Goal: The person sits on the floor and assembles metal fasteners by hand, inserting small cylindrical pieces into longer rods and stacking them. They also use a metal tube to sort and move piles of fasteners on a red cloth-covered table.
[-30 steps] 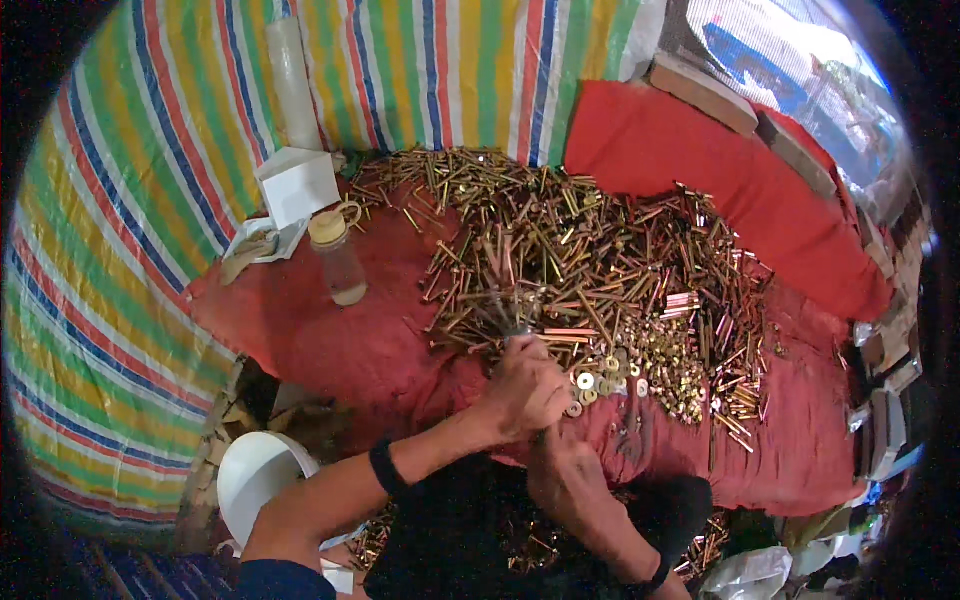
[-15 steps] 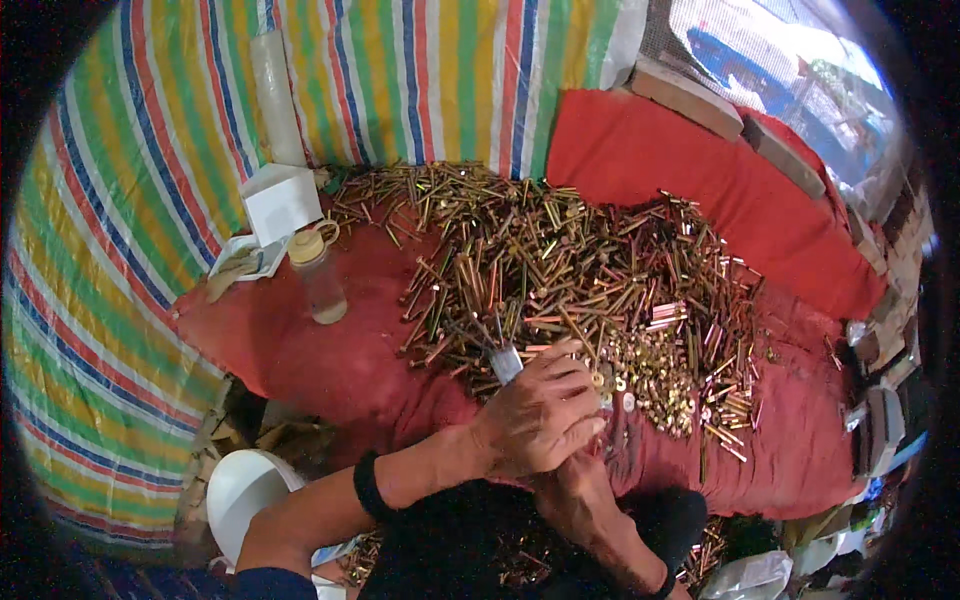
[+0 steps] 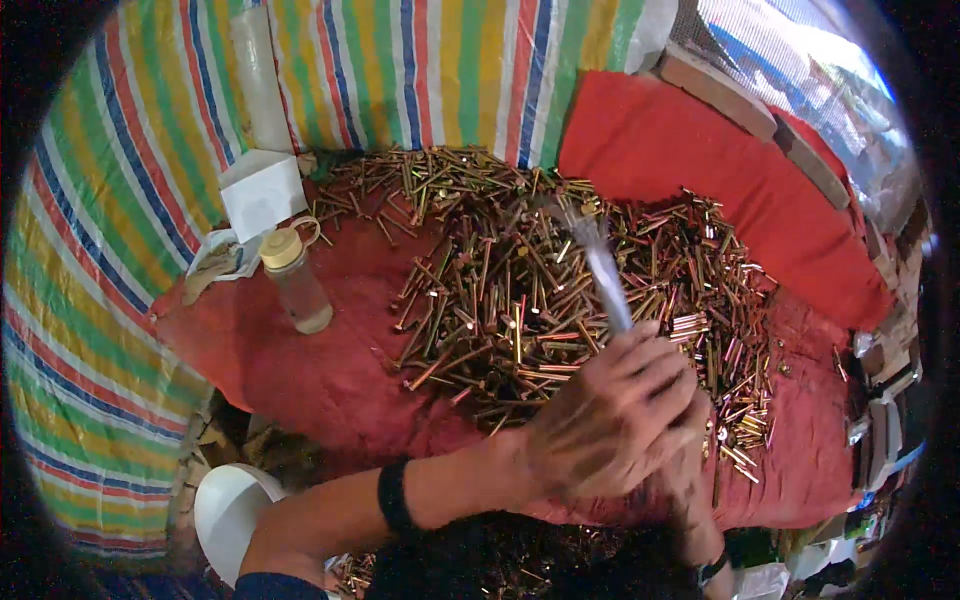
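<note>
At the near edge lay the person's dark-clothed lap (image 3: 460,550), with loose bolts (image 3: 530,575) showing in the shadow beside it. A white bucket (image 3: 218,515) stood between eight and nine o'clock from the hands.

The hands were together: the left hand (image 3: 610,425) lay over the right hand (image 3: 690,460), its fingers curled at the near end of a long silvery thing (image 3: 607,285). I could not tell whether the half-hidden right hand gripped it too. The thing pointed toward eleven o'clock over the bolt pile (image 3: 500,270); its far end was too blurred to name, or to show whether it touched the metal.

Handling it well seemed to call for a snug hold low on the near end, loose wrists, and a tip angled shallowly, so that bolts would neither jam nor scatter. Keeping the fingers off the sharp thread ends looked wise.

The pile spread on a red cloth (image 3: 350,370). Toward ten o'clock a yellow-capped bottle (image 3: 300,290) stood well apart from the silvery thing, with a white box (image 3: 262,197) beyond it. Farthest, toward eleven, hung a striped sheet (image 3: 440,80).
</note>
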A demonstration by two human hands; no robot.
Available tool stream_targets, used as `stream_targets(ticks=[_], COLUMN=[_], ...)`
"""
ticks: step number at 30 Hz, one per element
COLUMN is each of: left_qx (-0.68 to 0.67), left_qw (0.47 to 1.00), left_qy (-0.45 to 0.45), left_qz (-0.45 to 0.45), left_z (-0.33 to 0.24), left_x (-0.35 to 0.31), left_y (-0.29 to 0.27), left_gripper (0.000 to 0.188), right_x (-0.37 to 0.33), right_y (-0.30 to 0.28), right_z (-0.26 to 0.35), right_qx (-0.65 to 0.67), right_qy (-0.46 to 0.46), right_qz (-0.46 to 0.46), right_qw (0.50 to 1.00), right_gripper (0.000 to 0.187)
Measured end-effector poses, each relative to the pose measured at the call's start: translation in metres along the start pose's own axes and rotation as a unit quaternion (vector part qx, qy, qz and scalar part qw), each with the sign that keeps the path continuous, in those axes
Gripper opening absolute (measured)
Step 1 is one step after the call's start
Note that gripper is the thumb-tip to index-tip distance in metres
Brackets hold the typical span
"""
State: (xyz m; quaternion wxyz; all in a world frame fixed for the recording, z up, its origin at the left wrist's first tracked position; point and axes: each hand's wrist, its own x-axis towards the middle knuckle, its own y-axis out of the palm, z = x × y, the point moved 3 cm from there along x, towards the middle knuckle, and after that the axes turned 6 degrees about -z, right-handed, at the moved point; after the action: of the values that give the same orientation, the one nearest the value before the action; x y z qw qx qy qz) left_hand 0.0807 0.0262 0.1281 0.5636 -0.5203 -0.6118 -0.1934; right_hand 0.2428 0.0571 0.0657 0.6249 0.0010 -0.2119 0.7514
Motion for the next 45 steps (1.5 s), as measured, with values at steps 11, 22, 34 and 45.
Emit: stream_targets(ticks=[11,22,34,45], left_qx=[0.095,0.093,0.122,-0.100], left_qw=[0.981,0.956,0.965,0.968], left_qy=[-0.170,-0.273,-0.228,-0.176], left_qz=[-0.022,-0.047,-0.040,0.150], left_z=[0.128,0.123,0.148,0.242], left_x=[0.030,-0.007,0.009,0.004], left_y=[0.027,-0.007,0.013,0.048], left_gripper=[0.032,0.045,0.032,0.054], right_x=[0.182,0.200,0.200,0.176], right_y=[0.045,0.072,0.063,0.070], right_z=[-0.031,-0.082,-0.041,-0.054], right_qx=[0.027,0.123,-0.278,-0.207], right_qy=[-0.151,0.059,-0.343,-0.134], right_qz=[0.026,0.159,0.245,0.120], right_qw=[0.988,0.978,0.863,0.962], right_gripper=[0.022,0.024,0.032,0.040])
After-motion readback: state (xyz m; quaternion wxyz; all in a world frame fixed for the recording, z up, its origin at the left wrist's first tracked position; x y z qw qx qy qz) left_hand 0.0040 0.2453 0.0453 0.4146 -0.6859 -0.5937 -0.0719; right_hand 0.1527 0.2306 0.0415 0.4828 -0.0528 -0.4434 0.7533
